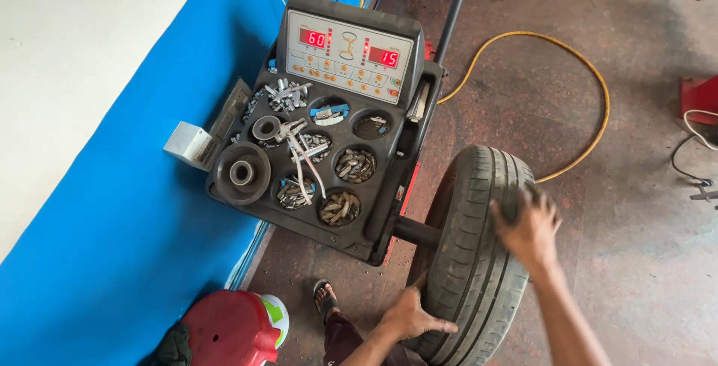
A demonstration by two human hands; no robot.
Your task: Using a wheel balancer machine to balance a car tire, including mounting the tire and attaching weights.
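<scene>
A black car tyre (pixel 467 261) stands upright on the shaft (pixel 416 233) of a wheel balancing machine (pixel 381 201). My left hand (pixel 410 315) lies flat against the tyre's near sidewall, fingers spread. On the tread at the top right rests my right hand (pixel 529 230), blurred, with its fingers apart. Neither hand holds anything. The machine's control panel (pixel 348 56) shows two red lit number displays.
The machine's top tray (pixel 224 194) has round pockets with several metal wheel weights, a cone (pixel 241 172) and pliers (pixel 299 149). A yellow hose (pixel 591 74) loops on the brown floor. A blue wall (pixel 112 246) is left. A red stool (pixel 228 328) stands below.
</scene>
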